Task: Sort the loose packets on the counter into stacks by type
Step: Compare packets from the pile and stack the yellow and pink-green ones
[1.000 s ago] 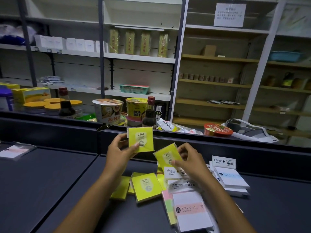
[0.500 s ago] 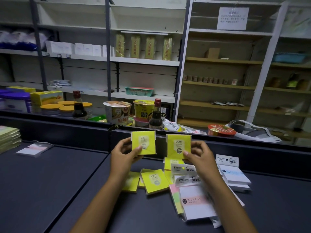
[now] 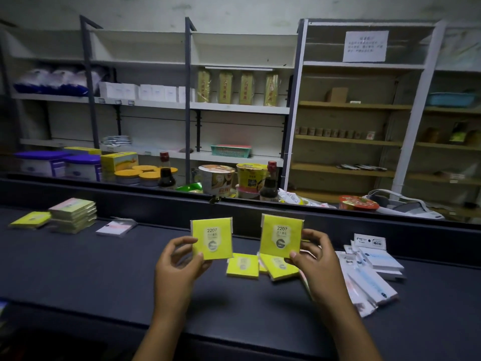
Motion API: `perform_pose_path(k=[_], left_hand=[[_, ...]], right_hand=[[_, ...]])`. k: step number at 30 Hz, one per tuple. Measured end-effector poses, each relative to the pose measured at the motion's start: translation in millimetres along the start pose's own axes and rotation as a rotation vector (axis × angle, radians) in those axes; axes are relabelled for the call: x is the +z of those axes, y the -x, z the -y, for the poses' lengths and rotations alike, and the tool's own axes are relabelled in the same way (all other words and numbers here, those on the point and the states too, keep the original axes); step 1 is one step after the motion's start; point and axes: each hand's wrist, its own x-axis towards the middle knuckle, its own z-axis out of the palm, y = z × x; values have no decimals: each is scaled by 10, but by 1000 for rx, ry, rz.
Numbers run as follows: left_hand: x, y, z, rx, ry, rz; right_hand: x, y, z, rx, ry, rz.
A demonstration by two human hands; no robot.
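My left hand (image 3: 179, 261) holds one yellow packet (image 3: 212, 239) marked 2207 upright above the dark counter (image 3: 104, 272). My right hand (image 3: 316, 264) holds a second, matching yellow packet (image 3: 281, 239) beside it. Below them lie more loose yellow packets (image 3: 243, 265), and a heap of white and blue packets (image 3: 372, 274) lies to the right, partly hidden by my right wrist. At the far left stands a stack of pale green packets (image 3: 73, 214), with a single yellow packet (image 3: 31, 220) and a white packet with a pink label (image 3: 115, 227) near it.
A raised dark ledge (image 3: 234, 204) runs along the back of the counter. Beyond it stand cup noodles (image 3: 216, 178), sauce bottles (image 3: 269, 183), tubs and boxes, with shelving behind.
Both hands have risen and now hold their yellow packets side by side, facing me. The view has shifted, bringing the stacks at the far left into sight.
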Motion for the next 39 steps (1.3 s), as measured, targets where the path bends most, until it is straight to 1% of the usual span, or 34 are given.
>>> perform_pose_path(k=[4, 9, 17, 24, 34, 39], left_hand=[[-560, 285, -394, 35, -26, -63], [-1257, 549, -853, 58, -52, -119], [-2191, 638, -1377, 84, -46, -231], [-2601, 349, -1497, 134, -71, -283], [-3055, -571, -1340, 198, -172, -344], [-3321, -913, -1300, 188, -203, -372]], right_hand=[[462, 488, 146, -10, -20, 0], [1067, 1015, 270, -31, -75, 54], [1958, 1347, 353, -52, -94, 150], [2576, 1183, 253, -68, -119, 231], [3479, 515, -88, -93, -177, 296], [3928, 313, -199, -104, -184, 349]])
